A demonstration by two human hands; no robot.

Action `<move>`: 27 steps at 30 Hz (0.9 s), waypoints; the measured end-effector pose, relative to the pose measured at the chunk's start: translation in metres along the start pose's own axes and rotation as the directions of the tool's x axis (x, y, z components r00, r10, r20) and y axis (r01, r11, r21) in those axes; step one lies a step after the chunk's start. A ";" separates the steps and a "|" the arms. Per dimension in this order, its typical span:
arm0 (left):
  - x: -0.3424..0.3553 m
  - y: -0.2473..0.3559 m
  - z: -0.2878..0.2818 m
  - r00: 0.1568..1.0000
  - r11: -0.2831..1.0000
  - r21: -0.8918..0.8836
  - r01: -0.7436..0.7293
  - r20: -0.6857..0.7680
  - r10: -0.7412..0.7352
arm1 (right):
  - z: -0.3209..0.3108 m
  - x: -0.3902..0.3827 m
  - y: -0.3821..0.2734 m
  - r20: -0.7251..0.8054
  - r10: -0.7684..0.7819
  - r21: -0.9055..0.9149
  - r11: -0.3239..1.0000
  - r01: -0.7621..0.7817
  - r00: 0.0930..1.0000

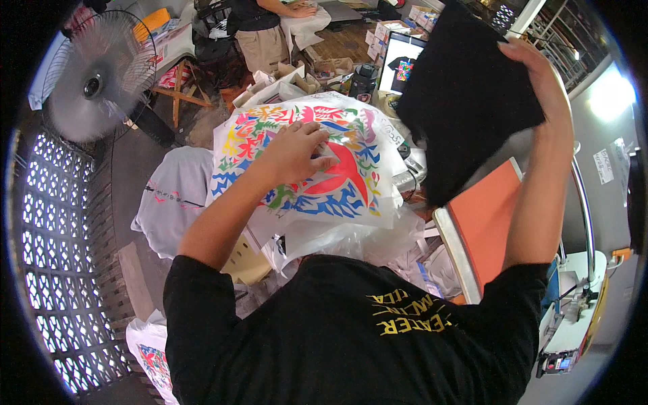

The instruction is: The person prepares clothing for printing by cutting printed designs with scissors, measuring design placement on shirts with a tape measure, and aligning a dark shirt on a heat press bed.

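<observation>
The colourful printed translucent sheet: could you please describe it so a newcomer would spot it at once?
Start at the large grey round-caged fan, upper left, and move right to the person's bare left hand. Beneath it lies the translucent printed sheet, whose multicoloured leafy shapes ring a big pinkish-red one, unlike the plain black cloth in the right hand.

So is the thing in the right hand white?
No, the right hand is holding up a black cloth.
</observation>
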State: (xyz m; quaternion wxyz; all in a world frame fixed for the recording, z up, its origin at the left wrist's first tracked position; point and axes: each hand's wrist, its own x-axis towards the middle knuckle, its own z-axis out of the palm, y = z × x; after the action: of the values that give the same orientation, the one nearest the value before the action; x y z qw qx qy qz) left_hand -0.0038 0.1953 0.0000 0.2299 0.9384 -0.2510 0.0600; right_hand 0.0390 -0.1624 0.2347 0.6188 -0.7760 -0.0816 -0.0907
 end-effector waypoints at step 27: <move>0.046 0.337 0.045 0.596 0.299 -0.908 -0.294 0.070 0.800 | -0.128 -0.399 0.150 -0.420 -0.100 0.130 0.977 0.169 0.902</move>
State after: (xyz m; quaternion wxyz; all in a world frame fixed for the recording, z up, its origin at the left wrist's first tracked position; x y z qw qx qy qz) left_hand -0.1325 -0.1051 0.1054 0.5265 0.5304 -0.6187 -0.2422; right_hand -0.3174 -0.3255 0.0246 0.6757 -0.6787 -0.0101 -0.2875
